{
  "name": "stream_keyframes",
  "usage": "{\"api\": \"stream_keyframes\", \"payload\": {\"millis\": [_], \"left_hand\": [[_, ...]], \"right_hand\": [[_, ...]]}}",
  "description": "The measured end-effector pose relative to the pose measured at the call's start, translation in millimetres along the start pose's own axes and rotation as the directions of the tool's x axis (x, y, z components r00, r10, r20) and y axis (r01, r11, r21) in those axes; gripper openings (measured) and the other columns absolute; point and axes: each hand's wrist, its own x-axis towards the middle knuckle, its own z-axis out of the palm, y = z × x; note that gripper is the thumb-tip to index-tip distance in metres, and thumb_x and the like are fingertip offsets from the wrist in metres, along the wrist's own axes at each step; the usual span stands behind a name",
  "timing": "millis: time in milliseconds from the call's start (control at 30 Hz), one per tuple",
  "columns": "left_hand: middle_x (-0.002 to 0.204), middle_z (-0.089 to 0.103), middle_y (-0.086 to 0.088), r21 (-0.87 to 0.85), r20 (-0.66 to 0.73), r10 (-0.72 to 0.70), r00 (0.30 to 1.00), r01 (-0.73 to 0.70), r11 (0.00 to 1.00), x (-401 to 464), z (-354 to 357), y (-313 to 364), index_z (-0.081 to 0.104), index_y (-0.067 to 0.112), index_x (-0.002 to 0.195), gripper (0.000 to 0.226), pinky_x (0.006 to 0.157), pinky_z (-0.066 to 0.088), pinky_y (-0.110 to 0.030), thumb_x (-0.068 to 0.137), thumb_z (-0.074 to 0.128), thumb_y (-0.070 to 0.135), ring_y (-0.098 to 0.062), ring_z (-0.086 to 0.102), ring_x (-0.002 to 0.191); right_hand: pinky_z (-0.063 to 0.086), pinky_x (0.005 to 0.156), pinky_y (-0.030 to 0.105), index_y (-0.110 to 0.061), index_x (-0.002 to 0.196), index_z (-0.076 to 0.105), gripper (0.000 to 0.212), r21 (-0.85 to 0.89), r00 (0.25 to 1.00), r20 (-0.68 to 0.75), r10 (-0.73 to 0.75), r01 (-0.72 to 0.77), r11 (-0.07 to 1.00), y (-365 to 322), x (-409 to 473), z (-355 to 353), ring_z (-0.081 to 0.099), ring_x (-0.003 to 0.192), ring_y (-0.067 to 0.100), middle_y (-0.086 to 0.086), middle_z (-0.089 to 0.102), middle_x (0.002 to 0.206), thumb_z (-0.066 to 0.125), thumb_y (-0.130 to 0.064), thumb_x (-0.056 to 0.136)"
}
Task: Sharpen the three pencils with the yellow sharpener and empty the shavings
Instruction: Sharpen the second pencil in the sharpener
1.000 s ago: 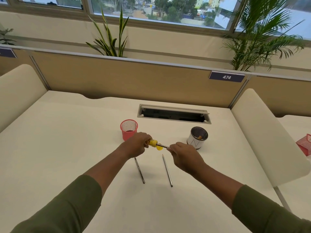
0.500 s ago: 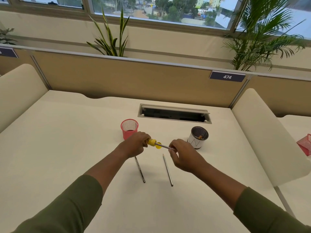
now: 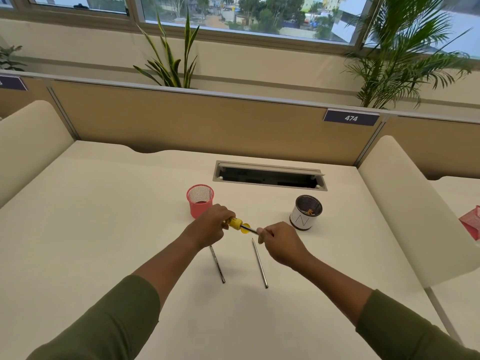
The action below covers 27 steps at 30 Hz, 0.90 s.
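Head view | left hand [image 3: 210, 227] fingers clamped on yellow sharpener [image 3: 235, 223] | right hand [image 3: 281, 242] fingers pinching pencil [image 3: 248, 229] | pencil axis running right from sharpener mouth, level

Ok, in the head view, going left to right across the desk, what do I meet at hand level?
Pink mesh cup → left hand → yellow sharpener → right hand gripping the inserted pencil → white cup with dark mesh lining.
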Motion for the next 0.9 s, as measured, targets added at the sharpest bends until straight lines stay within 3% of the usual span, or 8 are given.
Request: {"api": "stream_keyframes", "payload": {"millis": [133,267,367,433,567,700,800,900], "left_hand": [[0.095,0.067,-0.015,0.031,-0.040,0.064,0.997,-0.063,0.998,-2,3,-1,0.066,0.001,0.105,0.036,0.071,0.052,-0.030,0.074,0.059,-0.017,-0.024,0.057,0.088],[0.096,0.068,-0.012,0.057,-0.064,0.099,0.993,-0.096,0.994,1,1,-2,0.067,0.005,0.105,0.033,0.070,0.049,-0.025,0.077,0.065,-0.011,-0.021,0.058,0.088],[0.101,0.067,-0.011,0.030,-0.044,0.060,0.997,-0.058,0.998,4,-1,-2,0.066,0.007,0.109,0.034,0.074,0.055,-0.030,0.079,0.064,-0.009,-0.018,0.057,0.089],[0.103,0.066,-0.011,0.010,-0.012,0.012,1.000,-0.012,1.000,5,-2,-2,0.064,0.007,0.112,0.036,0.078,0.057,-0.034,0.079,0.062,-0.009,-0.016,0.057,0.088],[0.101,0.066,-0.013,-0.023,0.048,-0.059,0.997,0.060,0.998,6,-2,-4,0.063,0.006,0.112,0.038,0.080,0.056,-0.037,0.078,0.059,-0.011,-0.019,0.058,0.087],[0.101,0.067,-0.013,-0.060,0.070,-0.078,0.995,0.082,0.995,9,-2,-3,0.064,0.007,0.112,0.038,0.080,0.057,-0.037,0.078,0.058,-0.011,-0.019,0.062,0.084],[0.100,0.067,-0.013,-0.073,0.056,-0.070,0.996,0.074,0.995,10,-3,-1,0.065,0.006,0.111,0.038,0.077,0.058,-0.035,0.078,0.059,-0.011,-0.018,0.063,0.081],[0.095,0.067,-0.014,-0.066,-0.002,-0.029,1.000,0.029,0.997,8,-3,0,0.066,0.003,0.106,0.035,0.073,0.057,-0.036,0.076,0.058,-0.014,-0.019,0.061,0.079]], "right_hand": [[0.017,0.033,0.017,-0.012,0.070,0.054,0.033,0.503,0.796,0.468,0.384,-0.598,0.624,2,3,-2,0.019,0.036,0.007,-0.005,0.031,0.051,0.045,-0.026,0.100],[0.016,0.031,0.016,-0.014,0.071,0.051,0.038,0.525,0.712,0.625,0.320,-0.687,0.502,8,9,-7,0.017,0.035,0.006,-0.007,0.027,0.047,0.039,-0.031,0.103],[0.025,0.039,0.020,-0.010,0.081,0.065,0.040,0.407,0.893,0.372,0.252,-0.401,0.820,11,10,-6,0.030,0.043,0.010,-0.005,0.041,0.055,0.044,-0.038,0.100],[0.032,0.048,0.022,-0.016,0.091,0.065,0.031,0.023,0.995,0.095,-0.003,0.001,1.000,11,7,-5,0.048,0.056,0.013,-0.006,0.056,0.068,0.049,-0.041,0.095],[0.041,0.053,0.032,-0.013,0.094,0.060,0.012,-0.574,0.801,0.009,-0.599,0.494,0.652,21,6,-6,0.055,0.062,0.023,0.002,0.060,0.076,0.058,-0.025,0.093],[0.032,0.049,0.033,-0.010,0.082,0.062,0.011,-0.808,0.593,0.096,-0.799,0.515,0.285,28,9,-9,0.045,0.051,0.023,0.004,0.052,0.064,0.065,-0.018,0.090],[0.029,0.039,0.028,-0.008,0.080,0.065,0.012,-0.782,0.599,0.055,-0.799,0.523,0.338,28,9,-5,0.044,0.041,0.022,0.004,0.052,0.059,0.071,-0.017,0.086],[0.029,0.041,0.029,-0.008,0.071,0.063,0.022,-0.627,0.733,-0.060,-0.678,0.500,0.597,21,7,1,0.045,0.043,0.026,0.006,0.055,0.056,0.066,-0.019,0.089]]}}
